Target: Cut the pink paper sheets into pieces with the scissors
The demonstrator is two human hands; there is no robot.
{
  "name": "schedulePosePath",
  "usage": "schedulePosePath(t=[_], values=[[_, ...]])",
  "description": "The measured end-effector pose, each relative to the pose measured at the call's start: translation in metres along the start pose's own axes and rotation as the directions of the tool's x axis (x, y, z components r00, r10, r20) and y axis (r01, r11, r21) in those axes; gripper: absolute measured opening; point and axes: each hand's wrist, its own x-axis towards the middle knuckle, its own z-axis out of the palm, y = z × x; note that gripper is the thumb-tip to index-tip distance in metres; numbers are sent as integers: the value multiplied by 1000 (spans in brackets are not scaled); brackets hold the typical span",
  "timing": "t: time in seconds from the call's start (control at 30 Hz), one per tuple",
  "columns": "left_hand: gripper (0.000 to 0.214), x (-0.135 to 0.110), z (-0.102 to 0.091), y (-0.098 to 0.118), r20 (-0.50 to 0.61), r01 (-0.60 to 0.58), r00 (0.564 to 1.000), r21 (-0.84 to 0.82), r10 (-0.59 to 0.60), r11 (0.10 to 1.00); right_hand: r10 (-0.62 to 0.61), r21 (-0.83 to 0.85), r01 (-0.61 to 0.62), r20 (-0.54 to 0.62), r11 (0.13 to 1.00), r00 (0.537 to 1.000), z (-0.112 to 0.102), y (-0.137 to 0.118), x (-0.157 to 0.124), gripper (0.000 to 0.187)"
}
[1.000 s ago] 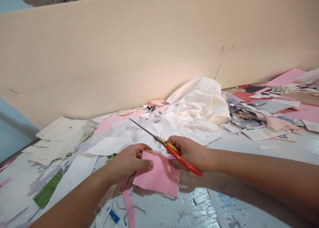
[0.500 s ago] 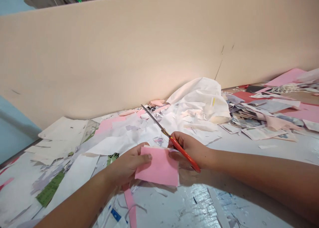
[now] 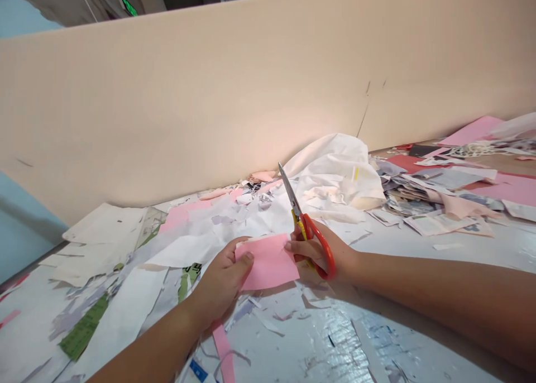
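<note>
A small pink sheet of paper (image 3: 268,263), with a pale layer showing along its top edge, is held up between both hands above the table. My left hand (image 3: 226,277) pinches its left side, thumb on the front. At the right edge, my right hand (image 3: 318,249) grips the paper with thumb and fingers. That same hand carries scissors (image 3: 307,226) with red and yellow handles; their closed-looking blades point up and away. Beneath my left wrist hangs or lies a pink strip (image 3: 224,352); which one I cannot tell.
Paper scraps cover much of the white table (image 3: 288,338). A crumpled white sheet (image 3: 335,159) lies against the beige partition (image 3: 201,104). Stacked cut pieces (image 3: 410,199) are at the right, white sheets (image 3: 104,229) and a green piece (image 3: 86,327) at the left.
The scissors have turned from pointing up-left to nearly upright, showing both handle loops. The pink paper has tilted and risen slightly, still in both hands.
</note>
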Motion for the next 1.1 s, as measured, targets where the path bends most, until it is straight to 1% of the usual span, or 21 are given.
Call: schedulePosePath(t=[0.07,0.13,0.17,0.23,0.37,0.43,0.5,0.57,0.63,0.73,0.83,0.93,1.1], values=[[44,3,-2,-3,39,3,999,-71,-1,997,-25,-74,19,-78,997,997,1,3,-1,25],[43,6,-4,-5,63,39,998,-118,-31,992,-98,-123,80,-148,989,984,1,7,-1,27],[43,8,-5,-6,69,60,996,-142,-51,988,-137,-126,117,-162,985,977,1,9,-1,28],[43,11,-7,-6,87,96,993,-194,-81,976,-166,-103,153,-134,983,977,0,11,-1,28],[43,14,-10,-7,178,110,982,-269,-63,957,-114,-63,109,-66,992,991,-1,10,2,28],[44,14,-10,-7,240,111,970,-290,-40,951,-109,-72,104,-81,992,991,-1,8,3,27],[46,14,-9,-7,276,113,961,-302,-26,947,-105,-69,99,-94,993,990,-1,7,4,25],[46,14,-8,-8,264,104,964,-298,-22,949,-104,-48,100,-84,994,991,-1,8,5,25],[42,15,-8,-9,221,91,975,-283,-27,955,-109,-43,106,-70,993,992,-2,10,6,25],[39,16,-7,-9,186,109,981,-272,-60,956,-125,-82,119,-67,989,990,-3,11,6,24],[38,17,-7,-8,184,146,978,-290,-94,946,-125,-107,117,-65,987,990,-3,11,5,23],[37,17,-8,-7,175,180,976,-306,-131,935,-122,-89,115,-75,989,990,-3,11,5,23],[32,16,-8,-4,178,228,967,-292,-181,929,-118,-96,111,-74,989,990,-2,9,5,23]])
